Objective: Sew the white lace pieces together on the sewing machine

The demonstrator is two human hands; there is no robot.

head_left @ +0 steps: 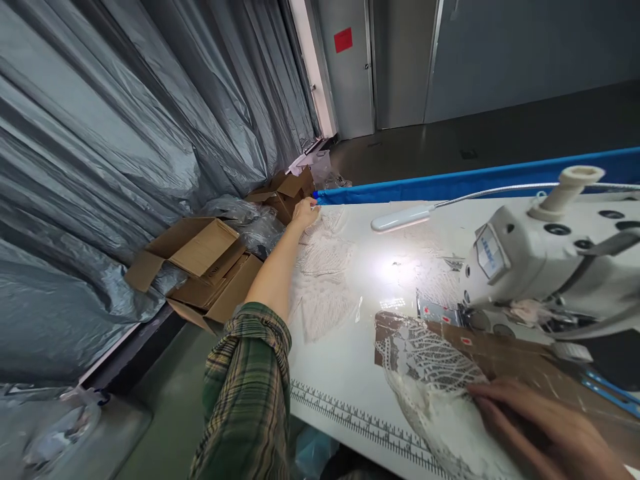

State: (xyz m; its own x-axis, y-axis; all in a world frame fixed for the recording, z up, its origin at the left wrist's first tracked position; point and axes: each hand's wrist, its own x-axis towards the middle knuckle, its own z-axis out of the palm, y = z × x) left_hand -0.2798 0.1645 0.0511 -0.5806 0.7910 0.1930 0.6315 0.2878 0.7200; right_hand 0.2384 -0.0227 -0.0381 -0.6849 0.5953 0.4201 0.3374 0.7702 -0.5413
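My left hand (306, 213) reaches to the far left corner of the white sewing table (345, 373), its fingers curled together at the edge of several pale lace pieces (323, 267). The exact grip there is small and partly hidden. Nearer to me, a white lace fabric (435, 360) lies over a brown plate and hangs past the table's front edge. My right hand (540, 420) pinches this fabric between thumb and fingers at its right side. Behind it stands a white sewing machine (530, 253).
A lamp (403, 219) on a bent neck lights the table. Blue scissors or snips (613, 393) lie at the right. A ruler strip (360, 423) runs along the front edge. Open cardboard boxes (200, 257) stand left of the table, before a grey curtain (125, 120).
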